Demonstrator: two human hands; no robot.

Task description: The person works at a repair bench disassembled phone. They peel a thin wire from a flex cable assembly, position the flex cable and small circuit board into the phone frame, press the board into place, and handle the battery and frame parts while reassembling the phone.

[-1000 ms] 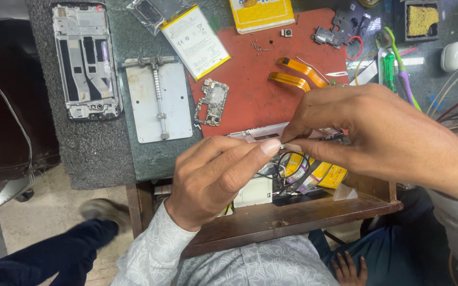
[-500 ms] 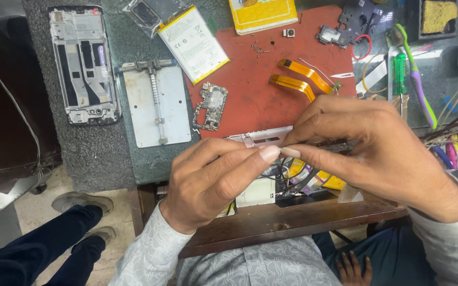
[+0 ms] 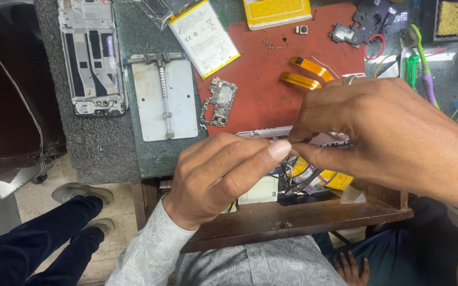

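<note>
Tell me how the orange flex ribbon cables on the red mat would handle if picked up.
The two orange flex ribbon cables look thin and flat, so probably floppy and very light. Lying flush on the red mat, they may be hard to pinch. Likely easy to crease.

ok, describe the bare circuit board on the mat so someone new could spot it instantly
Start at the red mat in the middle of the bench. Near its left edge, just right of the grey metal holder plate and below the white battery with yellow trim, lies the circuit board. It is the only small dark, irregular piece studded with tiny components; the orange ribbon cables to its right are plain flat strips.
</note>
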